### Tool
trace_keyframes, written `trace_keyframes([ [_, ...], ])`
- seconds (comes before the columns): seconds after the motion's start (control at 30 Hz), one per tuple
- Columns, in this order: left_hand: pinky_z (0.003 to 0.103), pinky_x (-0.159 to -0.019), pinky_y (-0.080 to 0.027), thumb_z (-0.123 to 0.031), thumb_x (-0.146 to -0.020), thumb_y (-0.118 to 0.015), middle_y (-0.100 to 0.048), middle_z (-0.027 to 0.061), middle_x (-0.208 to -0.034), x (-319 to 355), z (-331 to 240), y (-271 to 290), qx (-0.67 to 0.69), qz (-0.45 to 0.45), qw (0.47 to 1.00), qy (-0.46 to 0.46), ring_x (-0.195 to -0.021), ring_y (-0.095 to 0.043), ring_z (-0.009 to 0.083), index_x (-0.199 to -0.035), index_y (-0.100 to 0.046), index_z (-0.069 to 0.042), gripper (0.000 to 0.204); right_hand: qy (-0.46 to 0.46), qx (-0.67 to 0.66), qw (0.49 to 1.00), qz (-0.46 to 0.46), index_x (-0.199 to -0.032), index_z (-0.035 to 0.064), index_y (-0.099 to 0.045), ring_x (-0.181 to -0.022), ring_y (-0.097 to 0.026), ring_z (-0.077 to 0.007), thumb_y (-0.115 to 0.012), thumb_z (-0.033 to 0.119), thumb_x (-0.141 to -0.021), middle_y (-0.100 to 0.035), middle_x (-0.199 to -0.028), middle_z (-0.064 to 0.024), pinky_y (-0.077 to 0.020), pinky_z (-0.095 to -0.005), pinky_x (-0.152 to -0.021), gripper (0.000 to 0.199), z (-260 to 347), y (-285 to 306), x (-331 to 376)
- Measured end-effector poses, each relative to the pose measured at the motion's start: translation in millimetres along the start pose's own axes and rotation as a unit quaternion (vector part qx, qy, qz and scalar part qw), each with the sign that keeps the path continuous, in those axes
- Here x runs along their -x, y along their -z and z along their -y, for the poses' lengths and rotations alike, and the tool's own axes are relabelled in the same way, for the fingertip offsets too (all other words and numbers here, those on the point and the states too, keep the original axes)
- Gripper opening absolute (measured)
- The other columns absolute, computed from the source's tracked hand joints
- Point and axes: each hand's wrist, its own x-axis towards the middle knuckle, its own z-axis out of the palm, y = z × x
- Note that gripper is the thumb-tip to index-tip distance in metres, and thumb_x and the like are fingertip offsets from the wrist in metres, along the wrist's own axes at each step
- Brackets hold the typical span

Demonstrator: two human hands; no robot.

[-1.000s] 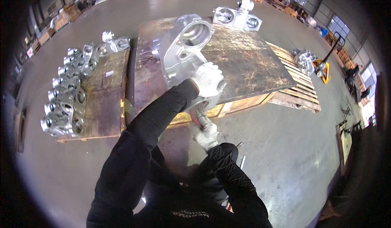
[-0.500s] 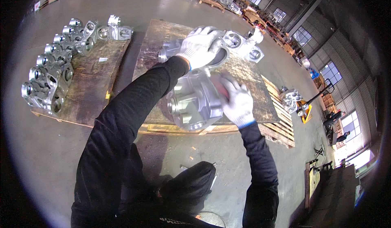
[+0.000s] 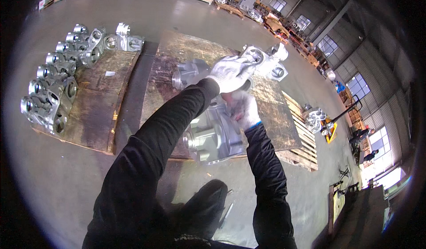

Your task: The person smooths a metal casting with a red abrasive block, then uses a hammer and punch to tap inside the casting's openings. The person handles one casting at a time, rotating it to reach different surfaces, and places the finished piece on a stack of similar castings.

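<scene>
A large silver metal casting (image 3: 215, 135) with a ring-shaped far end stands at the near edge of a wooden board. My left hand (image 3: 233, 73), in a white knit glove, lies over its far ring with fingers stretched out to the right. Just below it, my right hand (image 3: 245, 109) is closed against the casting's upper right side, also gloved and smeared by motion. Something reddish shows at its fingers, too blurred to name. Another casting (image 3: 191, 71) sits left of my left hand. Beyond the hands lie more castings (image 3: 275, 69).
On the left, a second wooden board (image 3: 100, 102) carries several silver castings (image 3: 57, 89) in a row. The board under my work (image 3: 175, 44) rests on a slatted pallet (image 3: 299, 129). A yellow pallet jack (image 3: 329, 131) stands to the right near more castings (image 3: 314, 118).
My right hand has moved up and left, close under the left hand. The left hand has shifted slightly right and down, its fingers flatter. The whole view has tilted a little.
</scene>
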Motion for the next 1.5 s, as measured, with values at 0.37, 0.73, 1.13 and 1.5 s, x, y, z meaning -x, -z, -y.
trace_keyframes([
  [0.37,0.048,-0.099,-0.046,-0.038,-0.104,-0.042,-0.068,0.0169,-0.117,0.5,7.6,-9.7,0.0,-0.078,0.997,-0.028,-0.111,-0.063,0.0376,-0.117,-0.065,-0.009,0.04,0.355,0.727,0.585,-0.058,-0.102,0.0153,-0.076,-0.088,-0.072,-0.0338,-0.062,0.03,-0.083,-0.074,-0.095,-0.0136,-0.0572,-0.0461,-0.081,0.028,37.5,-1.8,20.7],
  [0.73,0.046,-0.108,-0.042,-0.04,-0.107,-0.036,-0.064,0.0212,-0.129,0.8,10.9,-8.5,-0.01,-0.041,0.999,0.02,-0.126,-0.054,0.0395,-0.126,-0.063,-0.003,0.05,0.034,-0.555,0.814,0.167,-0.111,0.0061,-0.061,-0.083,-0.066,-0.0302,-0.054,0.038,-0.097,-0.067,-0.094,-0.0132,-0.0528,-0.0377,-0.07,0.035,-22.7,-4.6,5.4],
  [1.13,0.044,-0.115,-0.039,-0.03,-0.108,-0.04,-0.056,0.0231,-0.143,3.3,33.0,-11.4,0.023,0.0,0.997,0.069,-0.135,-0.05,0.0399,-0.141,-0.054,-0.002,0.046,0.144,-0.154,0.978,0.013,-0.096,0.0014,-0.069,-0.075,-0.064,-0.0238,-0.065,0.02,-0.085,-0.066,-0.082,-0.0062,-0.053,-0.0405,-0.07,0.022,3.1,-11.1,-15.4],
  [1.5,0.046,-0.112,-0.043,-0.017,-0.104,-0.045,-0.055,0.0236,-0.143,4.0,35.2,-16.1,-0.024,-0.014,0.999,0.031,-0.132,-0.053,0.0422,-0.146,-0.049,-0.005,0.044,0.306,0.72,0.611,-0.119,-0.094,0.012,-0.076,-0.088,-0.072,-0.0336,-0.062,0.037,-0.084,-0.073,-0.084,-0.0143,-0.0557,-0.0462,-0.081,0.03,33.2,-19.6,24.8],
])
